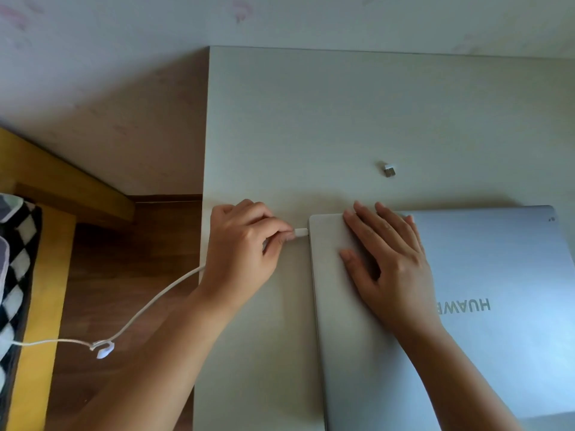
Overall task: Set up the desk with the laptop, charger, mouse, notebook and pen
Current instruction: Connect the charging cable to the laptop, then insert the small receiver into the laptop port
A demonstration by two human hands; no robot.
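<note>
A closed silver laptop [485,321] lies on the pale desk [311,126], its lid logo upside down to me. My left hand [245,244] pinches the white charger plug [300,233] right at the laptop's left edge. The white charger cable [146,309] trails from that hand off the desk's left side and down toward a knotted tie. My right hand [385,259] rests flat, fingers spread, on the lid's far left corner. A small white-and-metal USB dongle [389,169] sits on the desk beyond the laptop. Mouse, notebook and pen are out of view.
The desk's left edge [203,213] drops to a wooden floor [124,275]. A yellow wooden piece of furniture [40,275] with a black-and-white checked cloth [15,275] stands at the far left. A pale wall runs behind the desk.
</note>
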